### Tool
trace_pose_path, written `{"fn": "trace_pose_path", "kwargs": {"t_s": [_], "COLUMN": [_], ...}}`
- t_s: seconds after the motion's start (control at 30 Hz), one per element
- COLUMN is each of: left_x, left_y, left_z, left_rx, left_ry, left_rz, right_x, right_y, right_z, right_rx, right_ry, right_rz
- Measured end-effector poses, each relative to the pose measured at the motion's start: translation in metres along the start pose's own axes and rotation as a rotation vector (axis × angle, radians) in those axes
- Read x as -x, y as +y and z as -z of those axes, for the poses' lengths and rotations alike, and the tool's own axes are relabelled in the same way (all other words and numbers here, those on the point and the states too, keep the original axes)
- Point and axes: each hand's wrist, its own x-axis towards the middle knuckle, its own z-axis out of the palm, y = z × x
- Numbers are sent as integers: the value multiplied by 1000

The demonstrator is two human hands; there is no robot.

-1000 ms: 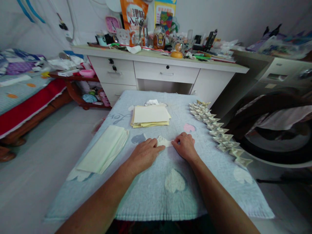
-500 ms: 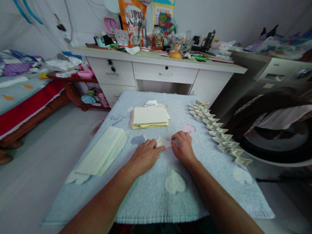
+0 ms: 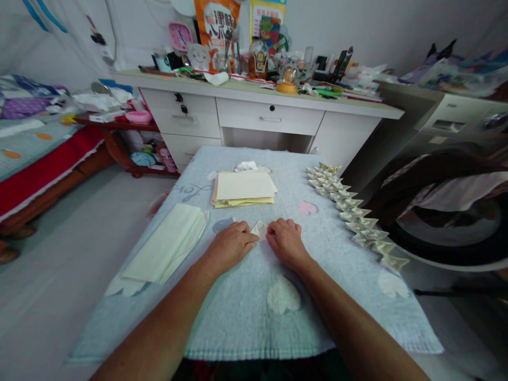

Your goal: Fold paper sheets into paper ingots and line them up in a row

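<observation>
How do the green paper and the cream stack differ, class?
The green paper slants across the blue cloth; the cream stack sits roughly straight. The green paper looks longer, the cream stack shorter. Yellow edges show low in the cream stack; the green paper shows none. Both lie flat.

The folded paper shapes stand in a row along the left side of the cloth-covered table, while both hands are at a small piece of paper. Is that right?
Not quite: the folded paper shapes stand along the right side of the cloth-covered table, as the head view shows. The left hand and right hand are indeed at a small piece of paper.
</observation>
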Motion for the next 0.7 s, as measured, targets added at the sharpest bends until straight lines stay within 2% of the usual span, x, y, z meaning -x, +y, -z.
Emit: {"fn": "trace_pose_path", "kwargs": {"t_s": [0.2, 0.5, 0.7], "left_x": [-5, -13, -9], "left_y": [-4, 7, 3], "left_z": [-1, -5, -4], "left_rx": [92, 93, 90], "left_ry": [9, 32, 38], "left_rz": [30, 229, 245], "right_x": [0, 2, 1], "right_y": [-6, -12, -14], "right_z": [-2, -1, 1], "right_rx": [64, 89, 92], "right_ry": [4, 21, 7], "right_rz": [-37, -45, -57]}}
